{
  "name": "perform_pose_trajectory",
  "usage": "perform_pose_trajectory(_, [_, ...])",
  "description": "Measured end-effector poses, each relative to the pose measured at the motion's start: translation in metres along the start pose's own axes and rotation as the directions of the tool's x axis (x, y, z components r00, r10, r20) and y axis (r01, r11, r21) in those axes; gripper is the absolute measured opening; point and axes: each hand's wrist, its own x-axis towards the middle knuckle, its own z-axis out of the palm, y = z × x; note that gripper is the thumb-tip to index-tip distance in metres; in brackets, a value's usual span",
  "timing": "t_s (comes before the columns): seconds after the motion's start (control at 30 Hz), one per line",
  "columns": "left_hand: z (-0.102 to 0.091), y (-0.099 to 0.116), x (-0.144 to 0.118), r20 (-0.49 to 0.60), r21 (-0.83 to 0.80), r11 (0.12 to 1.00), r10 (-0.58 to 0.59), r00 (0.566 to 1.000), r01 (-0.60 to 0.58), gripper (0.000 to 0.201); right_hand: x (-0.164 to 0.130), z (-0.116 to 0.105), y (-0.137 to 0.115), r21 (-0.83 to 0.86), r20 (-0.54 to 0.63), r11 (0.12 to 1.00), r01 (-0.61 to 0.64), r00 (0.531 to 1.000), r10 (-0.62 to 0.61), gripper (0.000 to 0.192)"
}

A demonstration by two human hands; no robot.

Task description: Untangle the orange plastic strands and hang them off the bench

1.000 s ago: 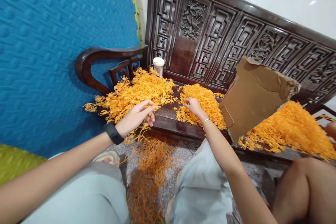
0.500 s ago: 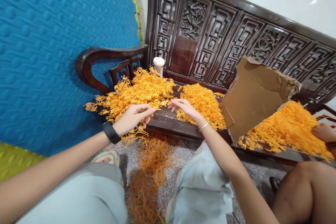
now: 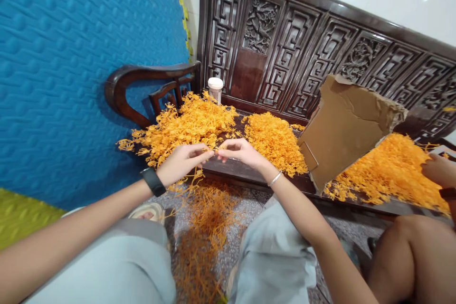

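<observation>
My left hand (image 3: 183,162), with a dark band on the wrist, pinches a small orange plastic piece between thumb and fingertips. Against it, fingertip to fingertip, my right hand (image 3: 244,153) pinches the same bit of orange; the fingers hide most of it. Both hands are over the front edge of a dark wooden bench (image 3: 233,166). Behind my left hand lies a loose pile of orange branching plastic pieces (image 3: 199,121). Another orange heap (image 3: 274,140) sits just beyond my right hand. Thin orange strands (image 3: 210,204) hang and lie on the floor below.
A torn cardboard sheet (image 3: 349,128) leans between the middle heap and a larger orange heap (image 3: 395,171). A co-worker's hand (image 3: 438,170) touches that heap. A white-lidded jar (image 3: 215,89) stands by the carved backrest (image 3: 254,73). Left are a curved armrest (image 3: 119,80) and blue foam mat (image 3: 64,80).
My right hand has moved left and down to meet my left fingertips, its fingers closing into a pinch. The left hand has shifted slightly right.
</observation>
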Motion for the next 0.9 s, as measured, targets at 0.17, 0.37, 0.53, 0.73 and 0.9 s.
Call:
perform_pose_trajectory(0.17, [-0.001, 0.006, -0.001, -0.183, 0.311, 0.944, 0.174, 0.968, -0.111, 0.024, -0.001, -0.002, -0.002, -0.011, 0.059, 1.0, 0.005, 0.998, -0.004, 0.023])
perform_pose_trajectory(0.37, [0.004, 0.021, -0.006, -0.212, 0.494, 0.848, 0.335, 0.918, -0.195, 0.017, -0.003, -0.002, -0.001, -0.005, 0.065, 1.0, 0.02, 0.998, -0.02, 0.021])
perform_pose_trajectory(0.53, [0.006, 0.018, -0.004, -0.085, 0.1, 0.986, 0.145, 0.986, -0.136, 0.015, -0.004, -0.001, -0.004, 0.003, 0.056, 0.999, 0.036, 0.998, -0.036, 0.019])
perform_pose_trajectory(0.73, [0.005, 0.016, -0.002, 0.011, -0.275, 0.961, -0.018, 1.0, 0.02, 0.016, -0.008, -0.001, -0.008, -0.056, 0.029, 0.994, 0.09, 0.996, -0.088, 0.019])
perform_pose_trajectory(0.9, [0.005, 0.017, -0.001, 0.023, -0.28, 0.951, -0.129, 0.991, 0.13, 0.018, -0.006, -0.002, -0.004, -0.293, 0.034, 0.952, 0.094, 0.996, -0.087, 0.022])
